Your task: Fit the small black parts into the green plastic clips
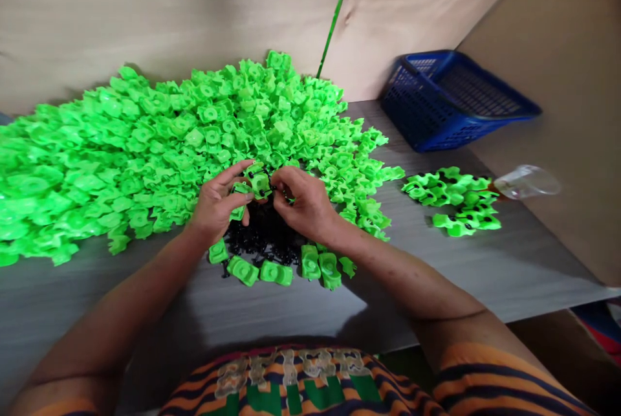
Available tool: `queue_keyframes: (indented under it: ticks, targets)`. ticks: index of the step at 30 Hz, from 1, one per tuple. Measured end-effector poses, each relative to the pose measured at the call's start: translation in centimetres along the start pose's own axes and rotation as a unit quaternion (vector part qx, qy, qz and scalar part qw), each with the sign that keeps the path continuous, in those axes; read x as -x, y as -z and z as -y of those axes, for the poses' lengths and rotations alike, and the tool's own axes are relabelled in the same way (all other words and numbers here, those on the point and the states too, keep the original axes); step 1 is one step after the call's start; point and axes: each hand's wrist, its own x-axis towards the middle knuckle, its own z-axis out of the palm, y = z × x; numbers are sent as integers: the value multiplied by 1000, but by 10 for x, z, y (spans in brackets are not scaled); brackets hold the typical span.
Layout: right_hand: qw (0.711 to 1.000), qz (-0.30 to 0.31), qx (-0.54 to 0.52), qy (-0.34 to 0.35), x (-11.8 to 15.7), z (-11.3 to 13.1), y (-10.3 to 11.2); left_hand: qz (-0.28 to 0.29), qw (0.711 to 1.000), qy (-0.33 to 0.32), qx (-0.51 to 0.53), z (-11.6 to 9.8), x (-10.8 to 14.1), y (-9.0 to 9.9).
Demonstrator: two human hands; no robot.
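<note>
Green plastic part (259,182), fitted with small black pieces, is held just above the table (485,273), near its middle, in front of the large heap of green plastic parts (145,144). Left hand (218,202) grips the part from the left, thumb and fingers clamped on it. Right hand (303,202) meets it from the right, fingertips pinched together at the part's black fittings; what they pinch is too small to make out. Directly beneath both hands lies a pile of small black pieces (262,238). A short row of loose green parts (286,270) sits toward the near edge. Toward the right edge lies a smaller group of green parts with black fittings (453,199), a clear plastic cup (526,182) on its side just beside it. A blue basket (456,99) rests tilted at the far right corner.
</note>
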Motion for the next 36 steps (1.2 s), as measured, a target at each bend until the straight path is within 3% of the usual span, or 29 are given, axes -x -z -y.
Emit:
queue_keyframes:
  ticks: [6, 20, 36]
  targets:
    - [1000, 19, 0, 14, 0, 2, -1, 7, 1000, -20, -17, 0, 2, -4]
    - [999, 27, 1, 37, 2, -1, -2, 8, 1000, 7, -22, -3, 2, -3]
    - [998, 50, 41, 23, 4, 0, -4, 1, 997, -39, -66, 5, 1, -2]
